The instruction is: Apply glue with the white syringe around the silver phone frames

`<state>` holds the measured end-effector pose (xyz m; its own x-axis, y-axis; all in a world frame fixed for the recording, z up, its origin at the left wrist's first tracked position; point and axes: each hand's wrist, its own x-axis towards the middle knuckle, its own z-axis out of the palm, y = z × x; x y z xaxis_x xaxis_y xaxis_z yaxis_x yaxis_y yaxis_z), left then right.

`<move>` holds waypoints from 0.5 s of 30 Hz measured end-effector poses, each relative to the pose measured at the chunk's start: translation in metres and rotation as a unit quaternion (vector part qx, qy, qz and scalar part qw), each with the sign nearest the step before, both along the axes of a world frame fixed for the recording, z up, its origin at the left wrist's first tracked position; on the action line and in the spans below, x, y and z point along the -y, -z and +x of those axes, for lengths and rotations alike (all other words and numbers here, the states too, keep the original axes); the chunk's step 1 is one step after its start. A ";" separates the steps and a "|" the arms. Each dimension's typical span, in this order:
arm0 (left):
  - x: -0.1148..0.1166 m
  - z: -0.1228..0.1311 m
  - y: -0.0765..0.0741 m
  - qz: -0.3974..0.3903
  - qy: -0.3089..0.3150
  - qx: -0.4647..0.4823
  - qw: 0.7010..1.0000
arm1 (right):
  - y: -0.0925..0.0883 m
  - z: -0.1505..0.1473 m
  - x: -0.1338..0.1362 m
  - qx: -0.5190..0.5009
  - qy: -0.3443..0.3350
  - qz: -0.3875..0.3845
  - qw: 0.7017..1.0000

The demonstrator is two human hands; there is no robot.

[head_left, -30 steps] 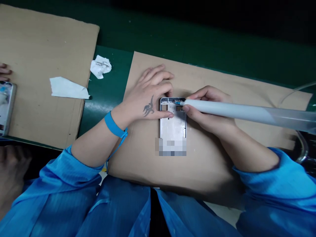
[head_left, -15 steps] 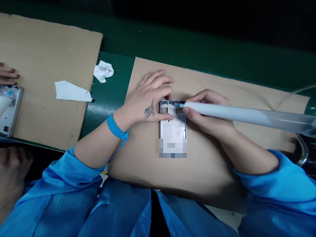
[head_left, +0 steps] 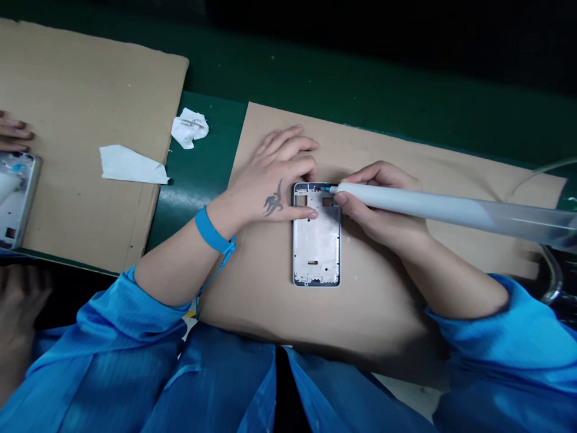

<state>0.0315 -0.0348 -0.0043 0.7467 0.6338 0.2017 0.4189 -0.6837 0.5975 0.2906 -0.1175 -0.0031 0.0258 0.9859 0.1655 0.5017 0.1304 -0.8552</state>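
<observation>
A silver phone frame (head_left: 317, 246) lies flat on a cardboard sheet (head_left: 270, 307), its inner side facing up. My left hand (head_left: 282, 180) rests at the frame's upper left, the thumb across its surface and the index finger at the top edge, gripping it lightly. In my right hand (head_left: 383, 201) is a thick white syringe-like tube (head_left: 433, 207), pinched close to its tip. Its blue needle tip points left and reaches the upper part of the frame, near the top edge. Whether the tip touches the metal cannot be made out.
Crumpled white tissue (head_left: 190, 128) lies on the green table (head_left: 207, 102). A white scrap (head_left: 131, 165) sits on another cardboard sheet (head_left: 90, 108). At far left are another person's hands and a second phone frame (head_left: 27, 195). A clear hose (head_left: 536, 175) curves at right.
The tube tip has shifted very slightly upward on the phone frame. My left hand stays in nearly the same place. At far left, the other person's lower hand has moved a little left.
</observation>
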 end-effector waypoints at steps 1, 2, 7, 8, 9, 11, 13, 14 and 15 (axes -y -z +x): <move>0.000 0.000 0.000 0.000 0.000 -0.002 1.000 | 0.000 0.000 0.000 0.000 -0.001 -0.002 1.000; 0.000 0.000 0.000 0.001 0.000 -0.003 1.000 | 0.000 0.000 0.000 0.000 -0.003 -0.004 1.000; 0.000 -0.001 0.002 0.007 0.002 0.006 1.000 | 0.001 -0.001 0.000 0.007 0.006 0.004 1.000; 0.000 -0.001 0.002 0.007 0.003 0.007 1.000 | 0.001 -0.001 0.000 0.011 0.007 0.006 1.000; -0.001 -0.001 0.002 0.007 0.004 0.008 1.000 | 0.001 -0.002 0.000 0.013 0.007 0.007 1.000; -0.001 -0.001 0.003 0.006 0.005 0.009 1.000 | 0.001 -0.003 -0.001 0.014 0.004 0.011 1.000; -0.001 0.000 0.003 0.005 0.005 0.009 1.000 | 0.001 -0.003 -0.001 0.013 -0.001 0.016 1.000; -0.001 0.000 0.003 0.006 0.005 0.010 1.000 | 0.001 -0.004 -0.001 0.011 -0.004 0.018 1.000; 0.000 0.000 0.002 0.007 0.005 0.010 1.000 | 0.000 -0.004 -0.001 0.008 -0.007 0.018 1.000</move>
<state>0.0313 -0.0345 -0.0066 0.7483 0.6237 0.2259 0.3997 -0.6957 0.5968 0.2863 -0.1160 -0.0030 0.0100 0.9795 0.2013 0.5137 0.1677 -0.8414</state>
